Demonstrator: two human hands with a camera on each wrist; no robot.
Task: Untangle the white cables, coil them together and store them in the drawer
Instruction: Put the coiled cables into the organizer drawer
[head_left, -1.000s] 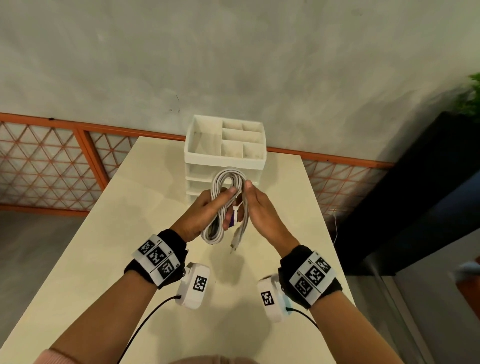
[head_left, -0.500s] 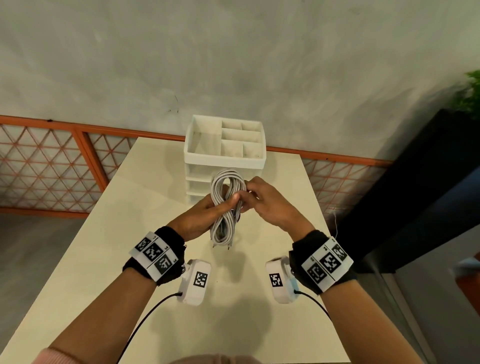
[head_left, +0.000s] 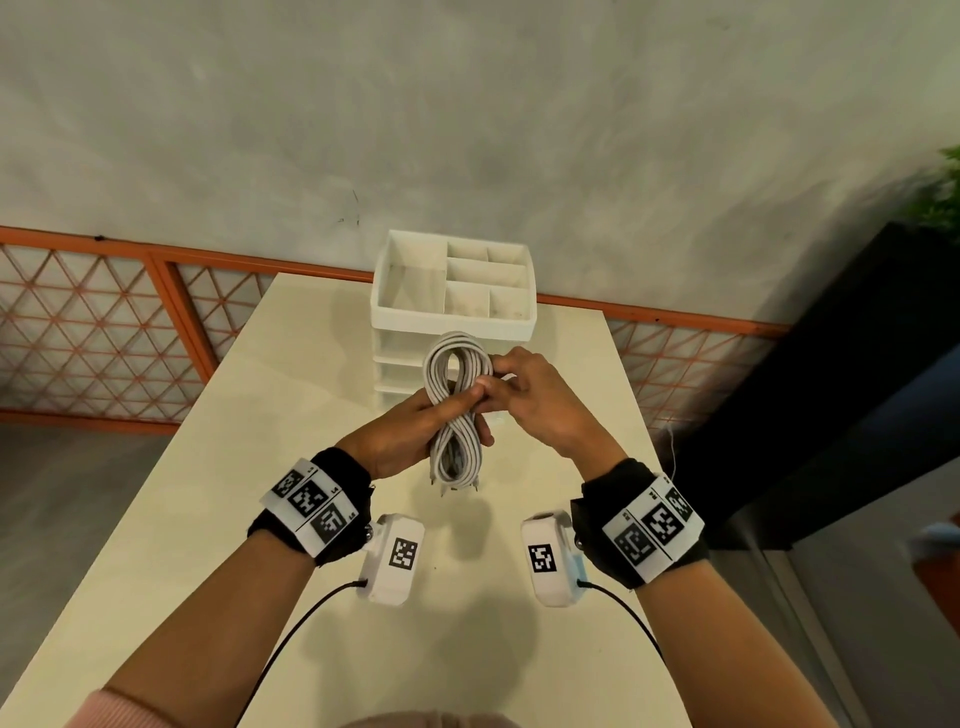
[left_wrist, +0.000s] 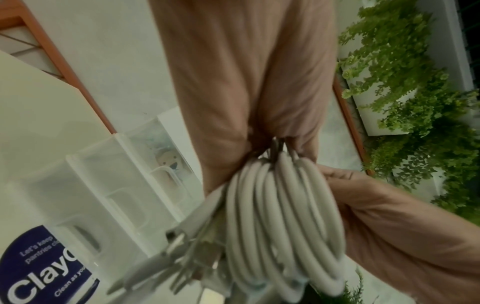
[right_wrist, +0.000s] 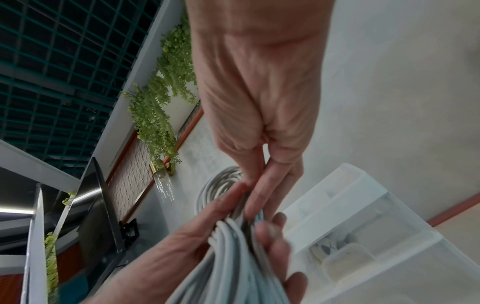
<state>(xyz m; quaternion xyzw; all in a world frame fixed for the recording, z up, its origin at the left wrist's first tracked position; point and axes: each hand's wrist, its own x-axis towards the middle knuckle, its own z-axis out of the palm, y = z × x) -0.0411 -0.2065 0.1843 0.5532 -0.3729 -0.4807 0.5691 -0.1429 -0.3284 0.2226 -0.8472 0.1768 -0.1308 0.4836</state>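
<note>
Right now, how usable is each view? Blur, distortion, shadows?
Head view: sharp, evenly lit; wide-angle bend at the edges; soft shadows of the arms on the table. Left wrist view: the cable coil is readable, but the plug ends at lower left are smeared, and the left hand fills the upper centre. Right wrist view: motion-blurred; the right hand and the cables look soft.
</note>
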